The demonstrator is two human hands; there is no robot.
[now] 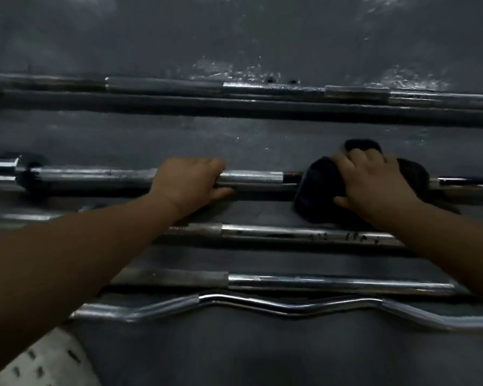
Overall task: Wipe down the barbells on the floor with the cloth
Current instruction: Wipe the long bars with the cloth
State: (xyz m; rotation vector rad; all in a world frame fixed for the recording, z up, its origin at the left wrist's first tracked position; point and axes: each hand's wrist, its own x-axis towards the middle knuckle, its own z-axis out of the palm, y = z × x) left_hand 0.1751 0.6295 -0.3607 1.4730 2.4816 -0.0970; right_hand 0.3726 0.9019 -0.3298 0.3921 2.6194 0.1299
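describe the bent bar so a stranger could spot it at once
Look down at the dark floor, at its part nearest the person. The curl bar lies there, just this side of a straight bar. Only its chrome shaft bends in waves.

I see a gym: long chrome steel barbells [318,235] in rows on dark grey rubber flooring [234,140], wavy curl bar [262,303] lowest.

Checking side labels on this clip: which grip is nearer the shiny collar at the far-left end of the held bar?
Left. The left grip holds the barbell right of the collar; the right grip holds the cloth on it, farther right.
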